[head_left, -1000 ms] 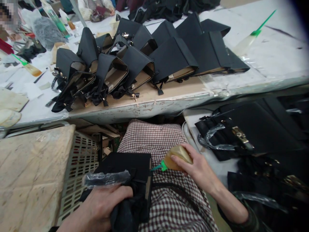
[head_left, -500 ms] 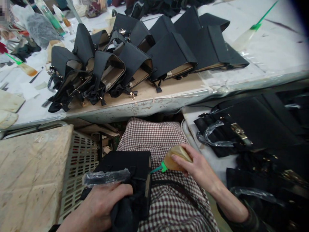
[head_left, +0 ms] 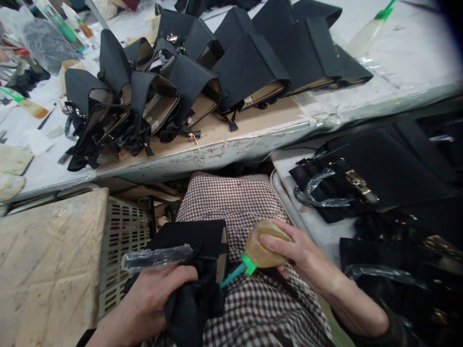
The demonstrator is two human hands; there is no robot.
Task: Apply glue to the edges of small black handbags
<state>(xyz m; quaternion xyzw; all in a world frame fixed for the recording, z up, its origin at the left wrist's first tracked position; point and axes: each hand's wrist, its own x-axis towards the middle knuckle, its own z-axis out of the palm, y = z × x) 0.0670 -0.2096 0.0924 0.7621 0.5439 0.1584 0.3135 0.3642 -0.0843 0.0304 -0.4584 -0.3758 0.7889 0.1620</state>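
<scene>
On my lap, over a checked apron [head_left: 231, 197], lies a black handbag [head_left: 191, 236] with its open edge facing right. My left hand [head_left: 148, 294] grips the bag near its plastic-wrapped handle [head_left: 157, 257] and a bunch of black fabric [head_left: 188, 308]; part of the fingers is hidden. Wrapped round a squeeze glue bottle [head_left: 265, 243] of amber liquid is my right hand [head_left: 292, 246]. The bottle's green nozzle [head_left: 233, 274] points down and left, its tip at the bag's right edge.
Several black bags [head_left: 249, 72] stand on the white worktable [head_left: 390, 86] ahead. More bags [head_left: 390, 173] lie on a surface at right. A plastic crate [head_left: 126, 241] and a stained board [head_left: 47, 260] are at left. Other glue bottles [head_left: 369, 33] lie on the table.
My right hand has moved the nozzle tip down along the bag's right edge, and the bottle is tilted more. My left hand keeps its hold. The view has shifted slightly.
</scene>
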